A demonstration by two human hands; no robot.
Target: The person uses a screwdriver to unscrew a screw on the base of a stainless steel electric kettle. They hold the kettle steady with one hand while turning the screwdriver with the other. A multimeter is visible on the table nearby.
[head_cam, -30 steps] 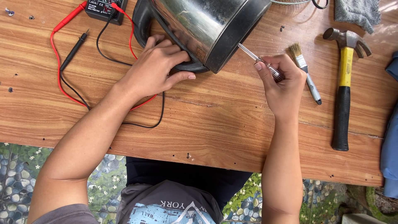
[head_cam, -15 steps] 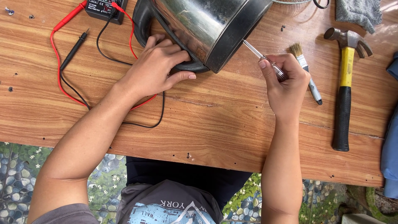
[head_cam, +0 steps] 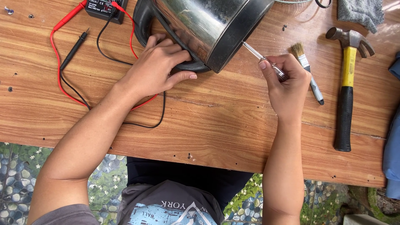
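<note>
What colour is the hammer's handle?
Yellow above, black at the grip end: the hammer, seen from the head view.

Both arms are bare and reach up from the bottom. The left arm slants in toward the middle. The left hand (head_cam: 156,68) lies palm down, its fingers curled over and its thumb poking out to the right. The right arm goes nearly straight up. The right hand (head_cam: 287,85) is closed in a loose fist, with the thumb probably pressed on top
</note>
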